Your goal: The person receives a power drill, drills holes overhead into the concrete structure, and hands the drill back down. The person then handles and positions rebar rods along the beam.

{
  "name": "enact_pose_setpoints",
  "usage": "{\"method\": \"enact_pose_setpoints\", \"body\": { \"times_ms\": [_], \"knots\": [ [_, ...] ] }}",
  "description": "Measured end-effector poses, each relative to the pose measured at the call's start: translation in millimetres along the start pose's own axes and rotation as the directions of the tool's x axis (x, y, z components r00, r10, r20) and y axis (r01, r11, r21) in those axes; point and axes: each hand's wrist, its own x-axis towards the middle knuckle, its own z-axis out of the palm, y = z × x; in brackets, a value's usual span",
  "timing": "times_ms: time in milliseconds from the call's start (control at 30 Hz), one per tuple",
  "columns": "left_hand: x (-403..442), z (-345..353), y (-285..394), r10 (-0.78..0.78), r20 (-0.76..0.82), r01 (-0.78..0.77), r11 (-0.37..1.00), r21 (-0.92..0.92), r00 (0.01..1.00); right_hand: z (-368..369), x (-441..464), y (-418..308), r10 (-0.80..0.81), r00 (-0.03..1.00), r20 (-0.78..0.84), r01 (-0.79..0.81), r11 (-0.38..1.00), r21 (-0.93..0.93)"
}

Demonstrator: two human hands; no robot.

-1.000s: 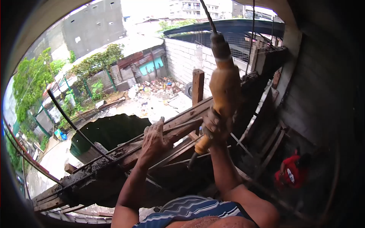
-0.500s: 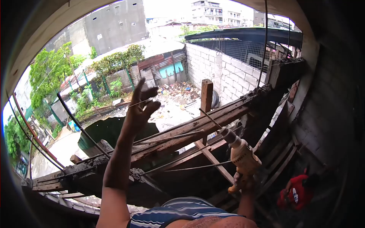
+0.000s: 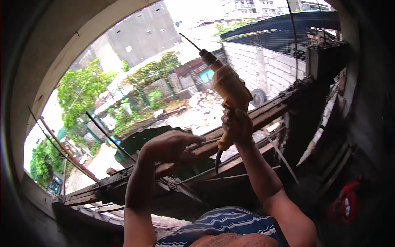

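Observation:
My right hand (image 3: 238, 126) is wrapped round the handle of a yellow power drill (image 3: 231, 85). The drill is raised in front of me, tilted up and to the left, with a long thin drill bit (image 3: 190, 41) in its chuck. From the bottom of its handle hangs a dark cord (image 3: 218, 160). My left hand (image 3: 175, 145), bent at the wrist, hovers left of the drill handle, over the wooden formwork beam (image 3: 267, 116). Its fingers stretch to the right, slightly blurred, and hold nothing that I can see.
Steel bars (image 3: 108, 135) rise from the rough concrete at the left, and a thin rod (image 3: 294, 45) stands at the right. Beyond the opening are a block wall (image 3: 263, 68) and a rubble-strewn yard. A person in red (image 3: 346, 203) is below right.
My right hand has lifted the drill up and left, above the beam. My left hand has come down from its raised position and turned to the right. The view has shifted.

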Motion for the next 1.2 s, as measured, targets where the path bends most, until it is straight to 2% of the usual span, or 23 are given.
{"method": "enact_pose_setpoints", "body": {
  "times_ms": [67, 133, 167, 200, 267, 400, 533, 567, 600, 633, 667, 733, 767, 833, 867, 900, 933, 967, 1000, 1033, 1067, 1167, 1200],
  "knots": [
    [-20, -26, 29, 0.096, -0.134, -0.118, 0.979, -0.165, 0.986, -2, 28, 6, 0.001, 0.995, 0.100, -0.008, 0.997, 0.070],
    [-28, -61, 42, 0.005, -0.400, -0.030, 0.998, -0.056, 0.917, -2, 52, 12, -0.002, 0.983, 0.183, -0.022, 0.991, 0.132],
    [-20, -81, 62, -0.224, -0.523, 0.158, 0.973, -0.168, 0.822, -1, 62, 15, -0.018, 0.979, 0.202, -0.012, 0.989, 0.144],
    [-4, -95, 56, -0.184, -0.707, 0.001, 0.968, -0.251, 0.683, 0, 71, 18, -0.032, 0.975, 0.218, -0.003, 0.988, 0.157],
    [32, -130, 49, -0.181, -0.807, 0.126, 0.983, -0.132, 0.562, 4, 89, 25, -0.029, 0.961, 0.275, -0.030, 0.978, 0.208],
    [99, -152, 15, -0.461, -0.655, 0.231, 0.883, -0.410, 0.599, 9, 112, 35, -0.073, 0.913, 0.401, -0.010, 0.979, 0.201],
    [148, -145, -7, -0.478, -0.607, -0.014, 0.778, -0.628, 0.635, 25, 127, 34, -0.031, 0.805, 0.593, -0.063, 0.989, 0.137],
    [154, -145, -2, -0.476, -0.612, -0.021, 0.778, -0.627, 0.631, 58, 119, 35, -0.077, 0.955, 0.286, 0.041, 0.991, 0.129],
    [161, -146, 4, -0.414, -0.630, -0.098, 0.782, -0.616, 0.657, 76, 115, 34, -0.134, 0.990, -0.052, 0.138, 0.987, 0.084],
    [163, -148, 10, -0.347, -0.648, -0.177, 0.779, -0.602, 0.678, 70, 123, 29, -0.100, 0.994, 0.039, 0.103, 0.988, -0.111],
    [164, -150, 10, -0.343, -0.654, -0.190, 0.776, -0.602, 0.674, 73, 126, 27, -0.097, 0.994, 0.042, 0.101, 0.987, -0.124],
    [166, -158, 10, -0.334, -0.701, -0.140, 0.839, -0.526, 0.630, 81, 130, 27, -0.277, 0.961, -0.005, 0.235, 0.827, -0.511],
    [169, -164, -1, -0.327, -0.708, -0.159, 0.836, -0.526, 0.626, 68, 138, 27, -0.130, 0.987, 0.099, 0.118, 0.986, 0.119],
    [173, -174, -36, 0.062, -0.737, -0.113, 0.993, -0.019, 0.673, 69, 138, 24, -0.112, 0.989, 0.096, 0.104, 0.991, 0.089],
    [173, -175, -37, 0.068, -0.748, -0.123, 0.992, -0.018, 0.660, 69, 139, 23, -0.099, 0.991, 0.089, 0.093, 0.993, 0.078],
    [175, -175, -37, 0.209, -0.691, 0.122, 0.910, 0.397, 0.693, 62, 143, 22, -0.092, 0.991, 0.095, 0.086, 0.994, 0.064],
    [178, -175, -37, 0.294, -0.585, 0.324, 0.608, 0.725, 0.756, 50, 148, 20, -0.072, 0.954, 0.291, 0.030, 0.989, 0.147],
    [179, -174, -30, 0.299, -0.591, 0.328, 0.609, 0.722, 0.749, 54, 149, 19, -0.067, 0.877, 0.476, -0.044, 0.975, 0.218],
    [182, -171, -24, 0.013, -0.787, 0.157, 0.978, 0.139, 0.617, 58, 148, 18, -0.062, 0.875, 0.479, -0.046, 0.977, 0.210],
    [183, -169, -17, -0.349, -0.743, -0.128, 0.856, -0.501, 0.571, 61, 144, 19, -0.087, 0.949, 0.303, 0.030, 0.981, 0.189],
    [185, -169, -20, -0.349, -0.746, -0.131, 0.855, -0.501, 0.567, 67, 141, 21, -0.120, 0.986, 0.117, 0.101, 0.983, 0.154],
    [187, -171, -31, -0.335, -0.777, -0.102, 0.886, -0.452, 0.533, 65, 143, 22, -0.129, 0.985, 0.114, 0.117, 0.987, 0.110],
    [187, -172, -36, -0.045, -0.829, 0.148, 0.988, 0.046, 0.557, 67, 143, 21, -0.127, 0.985, 0.118, 0.114, 0.988, 0.108]
  ]
}}
